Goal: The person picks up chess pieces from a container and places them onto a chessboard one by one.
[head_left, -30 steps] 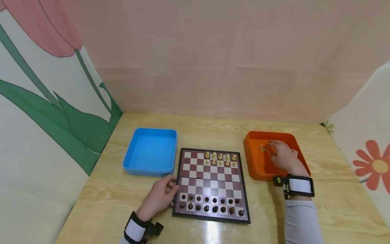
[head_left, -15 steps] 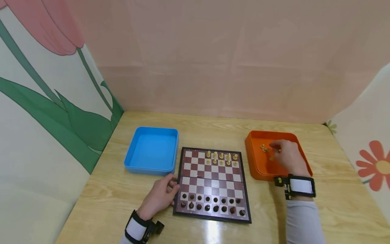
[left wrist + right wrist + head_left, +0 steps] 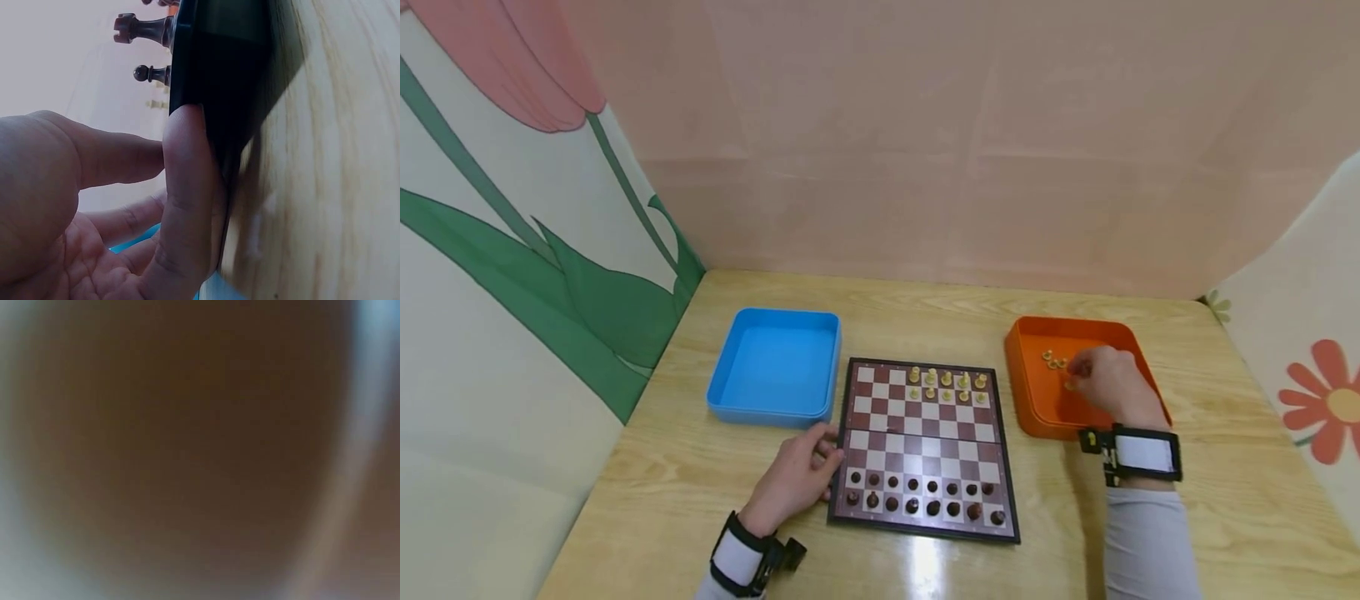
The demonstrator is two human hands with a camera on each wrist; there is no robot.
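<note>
The pale chess pieces (image 3: 1054,361) lie in a small heap at the back of the orange tray (image 3: 1026,400), to the right of the chess board (image 3: 925,450). The right hand (image 3: 1108,385) is inside the tray, just beside that heap. To do this well, I think the hand should take one piece at a time, pinch it by its thin top, and lift it straight up so the others do not roll. Its fingers are bent down toward the pieces. A bit of yellow shows at the fingertips, but I cannot tell if they pinch it or only touch it. The right wrist view is all blur. The left hand (image 3: 797,477) rests on the table (image 3: 662,483) with loose, nearly straight fingers, and its thumb (image 3: 187,187) presses the board's dark left edge to keep it from sliding.
</note>
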